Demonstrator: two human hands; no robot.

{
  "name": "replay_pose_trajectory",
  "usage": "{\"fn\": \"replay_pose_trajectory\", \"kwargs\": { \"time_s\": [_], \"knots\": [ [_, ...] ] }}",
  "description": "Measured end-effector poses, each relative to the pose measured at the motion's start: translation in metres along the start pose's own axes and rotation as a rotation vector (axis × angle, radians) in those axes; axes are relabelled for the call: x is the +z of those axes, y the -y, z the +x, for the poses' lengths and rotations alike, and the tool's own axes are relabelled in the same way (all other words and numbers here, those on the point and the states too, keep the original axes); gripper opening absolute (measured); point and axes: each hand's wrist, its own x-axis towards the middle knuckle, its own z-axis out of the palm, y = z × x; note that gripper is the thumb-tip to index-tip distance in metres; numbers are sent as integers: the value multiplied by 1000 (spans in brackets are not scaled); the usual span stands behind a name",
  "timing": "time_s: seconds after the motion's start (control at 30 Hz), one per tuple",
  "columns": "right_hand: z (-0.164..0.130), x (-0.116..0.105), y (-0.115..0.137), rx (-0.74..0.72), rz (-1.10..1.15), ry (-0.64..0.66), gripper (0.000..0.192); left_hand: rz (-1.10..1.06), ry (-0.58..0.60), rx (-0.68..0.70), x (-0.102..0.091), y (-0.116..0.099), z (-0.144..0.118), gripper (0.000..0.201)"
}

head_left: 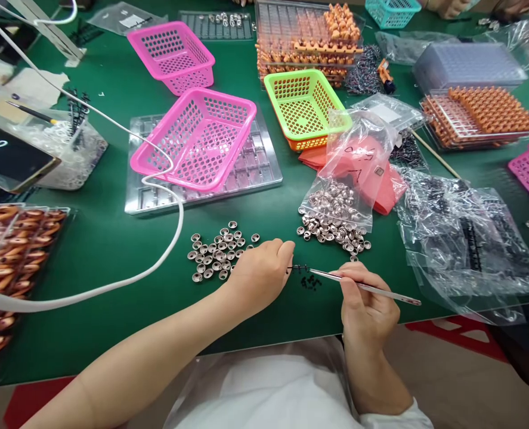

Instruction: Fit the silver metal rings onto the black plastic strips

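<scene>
Between the fingers of my left hand (264, 271) is one end of a thin black strip with small prongs (299, 268). My right hand (366, 301) is closed around metal tweezers (380, 291), whose tips point left and meet the strip's free end. Below the tips lies a little heap of tiny black parts (310, 282) on the green table. Small silver ring-like metal cups (217, 253) are spread just left of my left hand. More such cups spill from a clear plastic bag (362, 149) beyond my right hand.
Two pink baskets (197, 143) and a green basket (309, 107) stand farther back. Trays of orange parts (492, 113) lie at the right, back and left edge. A white cable (175, 232) crosses the left side. Clear bags with black strips (470, 238) lie right. Another person's hand (452, 7) shows at top.
</scene>
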Motion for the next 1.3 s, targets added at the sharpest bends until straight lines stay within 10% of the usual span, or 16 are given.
{"fn": "replay_pose_trajectory", "kwargs": {
  "time_s": [0.3,0.6,1.3],
  "knots": [
    [1,-1,-1,-14,-36,28,10,-21,27,0,-1,2,0,16],
    [-2,-13,0,-486,-336,251,36,-71,176,-77,-8,2,3,13],
    [-6,-10,15,-525,-507,301,35,-114,293,-110,-17,2,5,13]
  ]
}}
